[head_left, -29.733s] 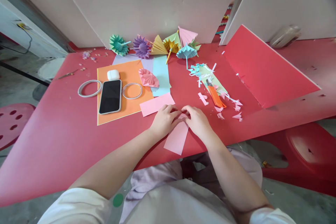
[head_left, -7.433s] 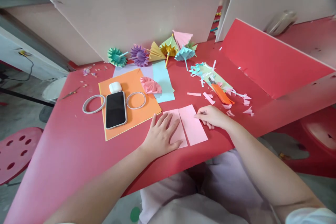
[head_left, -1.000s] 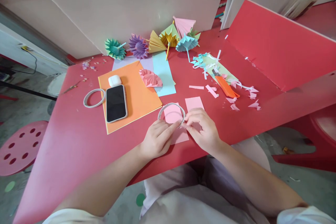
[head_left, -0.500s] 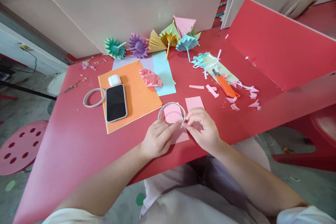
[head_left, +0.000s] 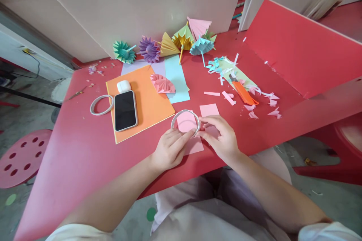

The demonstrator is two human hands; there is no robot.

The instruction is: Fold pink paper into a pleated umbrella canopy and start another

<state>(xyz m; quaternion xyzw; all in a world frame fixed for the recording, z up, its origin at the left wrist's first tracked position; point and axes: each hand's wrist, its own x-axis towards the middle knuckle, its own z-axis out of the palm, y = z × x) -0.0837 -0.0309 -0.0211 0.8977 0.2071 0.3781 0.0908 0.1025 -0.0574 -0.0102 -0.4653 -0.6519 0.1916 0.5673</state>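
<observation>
My left hand [head_left: 171, 148] is closed on the lower edge of a thin white roll of tape [head_left: 173, 117], which stands tilted up above the table. At the roll's right side, the fingertips and thumb of my right hand [head_left: 222, 135] touch its rim. Pink paper pieces [head_left: 194, 147] lie beneath and behind the roll, one showing through its ring. Another pink paper square [head_left: 209, 109] sits just beyond my right fingers. Any loose tape end is too small to make out.
To the left are a phone [head_left: 125, 111], a white earbud case [head_left: 123, 86], a second tape roll [head_left: 96, 112] and orange paper [head_left: 149, 109]. Paper umbrellas [head_left: 201, 46] line the back. An orange utility knife [head_left: 244, 93] lies among paper scraps at right, near a red board [head_left: 302, 49].
My right index finger and thumb have spread slightly apart at the roll's right rim. My left hand and the roll have barely moved.
</observation>
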